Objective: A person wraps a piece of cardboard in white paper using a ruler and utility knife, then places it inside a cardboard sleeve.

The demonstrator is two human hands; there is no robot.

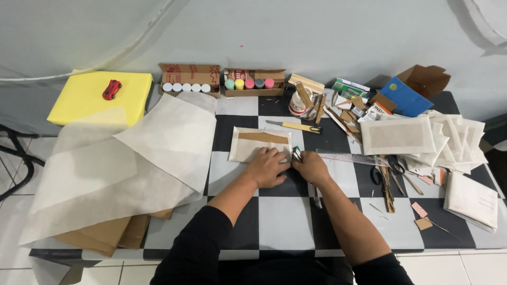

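A white folded paper envelope with a brown strip [253,141] lies on the black-and-white checkered table [280,216]. My left hand [268,166] presses flat on its lower right corner. My right hand [311,167] sits right beside it, fingers closed around a small dark and green object [297,153] at the envelope's edge; what that object is cannot be made out. Both forearms wear black sleeves pushed up.
A yellow-handled craft knife [293,126] lies behind the envelope and a clear ruler [353,158] to the right. Scissors [395,169], stacked white envelopes [422,138], cardboard scraps, a cup of sticks [302,103], paint pots in boxes [217,84], large white sheets [132,158], yellow foam with a red toy car [111,89].
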